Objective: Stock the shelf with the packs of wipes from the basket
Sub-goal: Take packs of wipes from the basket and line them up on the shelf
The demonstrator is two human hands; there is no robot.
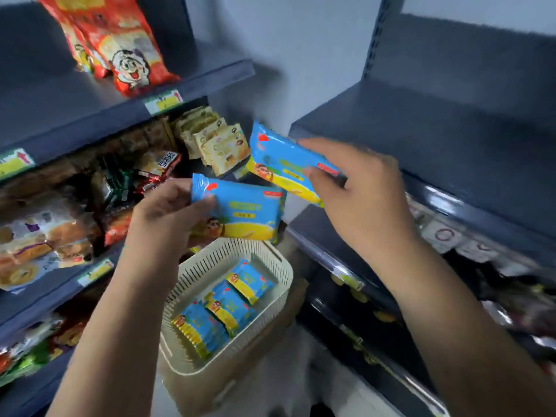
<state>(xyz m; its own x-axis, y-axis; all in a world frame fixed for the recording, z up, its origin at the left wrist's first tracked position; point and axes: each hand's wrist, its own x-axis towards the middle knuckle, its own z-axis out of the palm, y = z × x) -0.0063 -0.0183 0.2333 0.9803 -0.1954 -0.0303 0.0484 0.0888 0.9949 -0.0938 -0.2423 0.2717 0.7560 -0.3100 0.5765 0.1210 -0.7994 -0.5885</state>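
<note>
Left hand [168, 212] curled round 1 blue-and-yellow pack of wipes [240, 212], thumb across its front, held above the far rim of a cream slotted basket [284, 275]. Right hand [361, 188] pinching a 2nd pack [282, 158] by its right end, tilted, raised just in front of the bare dark blue shelf [406, 139] on the right. The 2 packs overlapping in view, contact unclear. Down in the basket, more packs [216, 308] of the same kind, lying in overlapping rows. On the left-hand shelving, red snack bags [120, 46] up top, beige biscuit packs [222, 145] and wrapped bread [39, 236] below, yellow-green price tags [164, 101] along the edges.
</note>
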